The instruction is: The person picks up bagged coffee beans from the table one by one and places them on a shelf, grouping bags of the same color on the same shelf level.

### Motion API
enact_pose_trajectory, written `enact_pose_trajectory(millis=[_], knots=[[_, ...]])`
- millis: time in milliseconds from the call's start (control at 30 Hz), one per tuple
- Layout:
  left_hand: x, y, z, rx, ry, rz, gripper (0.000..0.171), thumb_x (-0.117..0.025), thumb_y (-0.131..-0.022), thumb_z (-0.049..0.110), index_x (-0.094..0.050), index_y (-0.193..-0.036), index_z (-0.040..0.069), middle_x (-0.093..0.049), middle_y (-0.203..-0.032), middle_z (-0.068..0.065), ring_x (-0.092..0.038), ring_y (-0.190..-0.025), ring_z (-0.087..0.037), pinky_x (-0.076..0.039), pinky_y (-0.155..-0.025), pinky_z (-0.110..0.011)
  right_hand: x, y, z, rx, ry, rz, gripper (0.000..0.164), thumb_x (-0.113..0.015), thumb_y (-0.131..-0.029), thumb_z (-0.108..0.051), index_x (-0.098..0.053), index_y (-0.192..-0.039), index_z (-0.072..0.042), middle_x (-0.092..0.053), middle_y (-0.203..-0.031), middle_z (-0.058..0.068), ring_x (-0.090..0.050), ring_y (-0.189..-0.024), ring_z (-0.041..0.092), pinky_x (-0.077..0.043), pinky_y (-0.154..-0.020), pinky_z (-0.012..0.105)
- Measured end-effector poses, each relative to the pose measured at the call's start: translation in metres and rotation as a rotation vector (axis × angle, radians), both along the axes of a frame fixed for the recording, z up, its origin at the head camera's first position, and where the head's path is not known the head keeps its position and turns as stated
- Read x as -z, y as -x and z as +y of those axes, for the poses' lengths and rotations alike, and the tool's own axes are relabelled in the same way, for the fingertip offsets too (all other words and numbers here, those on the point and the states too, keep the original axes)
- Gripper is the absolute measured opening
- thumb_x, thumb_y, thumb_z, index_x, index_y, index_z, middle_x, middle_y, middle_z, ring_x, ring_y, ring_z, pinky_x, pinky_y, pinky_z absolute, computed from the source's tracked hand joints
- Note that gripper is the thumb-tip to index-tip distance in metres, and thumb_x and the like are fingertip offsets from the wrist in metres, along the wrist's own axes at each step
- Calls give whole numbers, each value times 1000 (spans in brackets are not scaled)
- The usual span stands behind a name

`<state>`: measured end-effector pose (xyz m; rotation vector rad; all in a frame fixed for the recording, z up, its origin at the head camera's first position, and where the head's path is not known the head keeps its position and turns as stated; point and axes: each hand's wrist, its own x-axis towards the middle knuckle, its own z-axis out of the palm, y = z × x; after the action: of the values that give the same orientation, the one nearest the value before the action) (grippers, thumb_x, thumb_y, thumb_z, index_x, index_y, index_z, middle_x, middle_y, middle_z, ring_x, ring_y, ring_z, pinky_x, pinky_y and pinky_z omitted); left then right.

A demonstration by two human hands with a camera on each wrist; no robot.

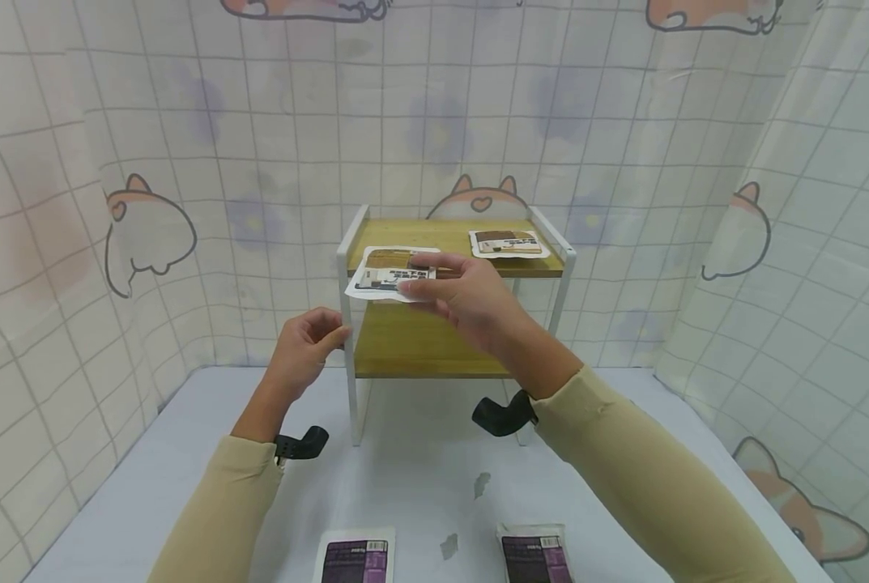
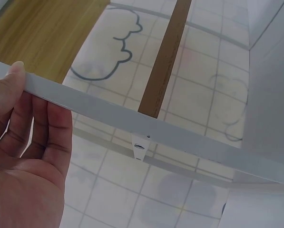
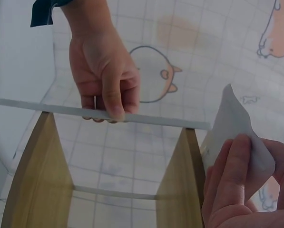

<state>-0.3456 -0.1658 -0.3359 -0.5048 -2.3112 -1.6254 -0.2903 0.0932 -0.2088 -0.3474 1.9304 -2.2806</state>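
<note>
My right hand (image 1: 470,300) pinches a flat white packet (image 1: 383,275) with a brown and white printed front, thumb on top. It holds the packet over the front left of the upper board of a two-tier shelf (image 1: 423,344) with white metal posts. In the right wrist view the packet (image 3: 230,118) shows its plain side, beside the end of the upper board. My left hand (image 1: 304,348) grips the front left post between thumb and curled fingers; in the left wrist view, the thumb lies across the white post (image 2: 99,107).
A similar packet (image 1: 509,244) lies on the right of the upper board. Two packets with dark and purple backs, one left (image 1: 355,559) and one right (image 1: 534,557), lie on the white table (image 1: 405,486) near me. A patterned curtain (image 1: 296,146) hangs behind the shelf and along both sides.
</note>
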Motion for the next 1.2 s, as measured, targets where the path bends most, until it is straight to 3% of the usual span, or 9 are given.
enact_pose_trajectory(millis=[400, 600, 967, 1200], knots=[[-1, -1, 0, 6, 5, -1, 25, -67, -101, 22, -67, -113, 1, -68, -112, -19, -65, -97, -16, -57, -89, -24, -7, 10, 1, 6, -8, -12, 42, -78, -88, -1, -68, -129, -4, -63, -133, 13, -70, -110, 25, -60, -90, 29], [-1, 0, -1, 15, -7, -3, 26, -67, -101, 22, -66, -113, -1, -68, -111, -18, -65, -98, -15, -56, -87, -20, -8, 13, 1, 20, 12, -19, 41, -77, -89, -2, -68, -129, -2, -64, -132, 14, -71, -109, 26, -60, -88, 30], [1, 0, -1, 13, -5, 8, 23, -68, -100, 24, -67, -111, 4, -68, -105, -7, -65, -97, -17, -58, -95, -39, -5, 17, -3, 66, 5, -18, 38, -79, -89, -7, -71, -126, -5, -64, -130, 12, -73, -111, 31, -61, -85, 28], [0, 0, -1, 10, -2, 4, 26, -67, -101, 25, -67, -113, 2, -68, -109, -17, -65, -97, -17, -55, -87, -18, -6, 17, -4, 78, 28, -25, 41, -79, -89, -9, -69, -129, -6, -68, -123, 15, -73, -111, 34, -61, -84, 30]])
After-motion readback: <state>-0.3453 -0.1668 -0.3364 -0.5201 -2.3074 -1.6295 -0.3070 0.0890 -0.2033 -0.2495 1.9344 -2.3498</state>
